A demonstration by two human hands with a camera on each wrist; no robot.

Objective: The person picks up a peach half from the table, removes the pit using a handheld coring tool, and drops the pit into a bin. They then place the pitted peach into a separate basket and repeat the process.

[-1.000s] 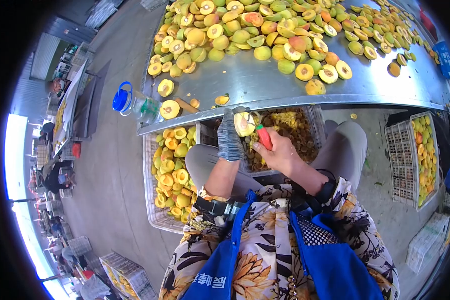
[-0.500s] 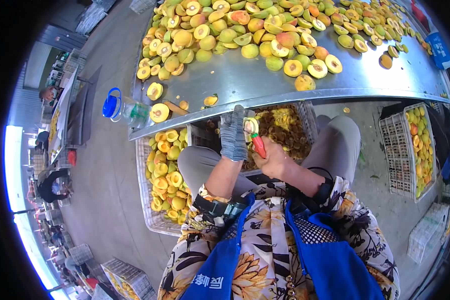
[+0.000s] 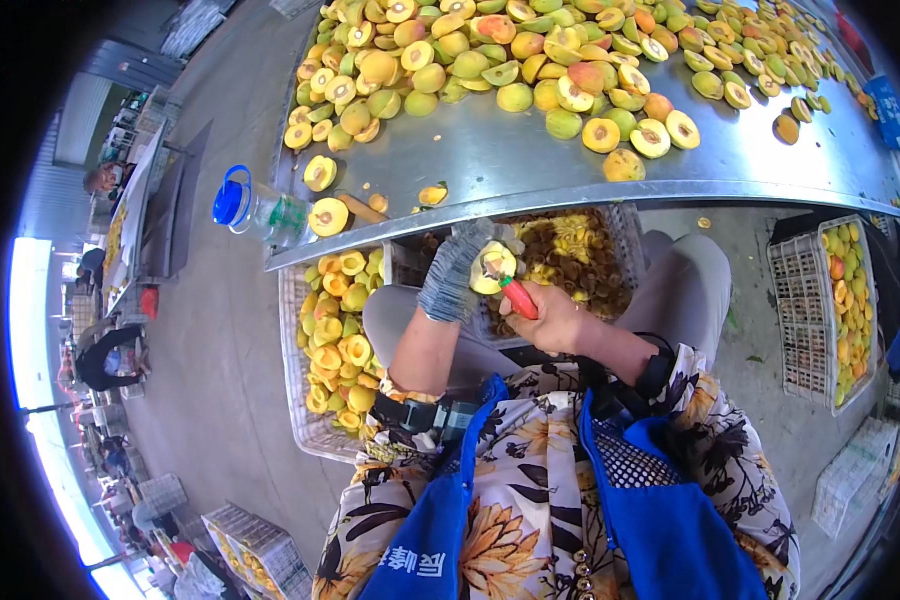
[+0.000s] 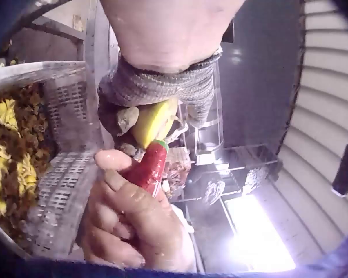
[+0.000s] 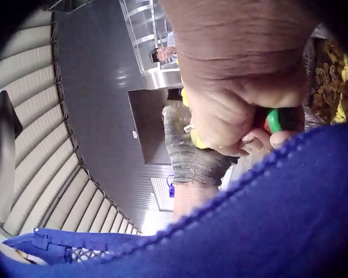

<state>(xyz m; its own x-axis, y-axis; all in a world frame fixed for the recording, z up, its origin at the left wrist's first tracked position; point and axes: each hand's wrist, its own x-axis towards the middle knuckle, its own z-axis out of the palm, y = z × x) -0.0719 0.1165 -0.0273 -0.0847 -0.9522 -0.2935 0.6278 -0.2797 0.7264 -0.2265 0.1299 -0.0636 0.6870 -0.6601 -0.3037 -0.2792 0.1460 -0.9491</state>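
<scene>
The blue vest (image 3: 435, 532) reads "辰峰" (partly hidden).

Fruit halves (image 3: 465, 64) on tbl (image 3: 530, 155) — bottle (image 3: 282, 217) at L end, crate (image 3: 802, 315) R.

Head view: from above, wide and round-edged, facing forward and down over the vest (image 3: 420, 530) to both hands, with the worktop (image 3: 530, 165) across the top. Left wrist view: close up, the gloved left grip (image 3: 462, 262) hanging from the top, the bare right grip (image 3: 548, 320) below, ribbed panels (image 4: 330, 69) at right. Right wrist view: closer still, right grip large at upper centre, left grip beyond. All three share both grips; head and left wrist share the fruit (image 3: 493, 262), red handle (image 3: 519, 299) and crate (image 3: 628, 240).
</scene>
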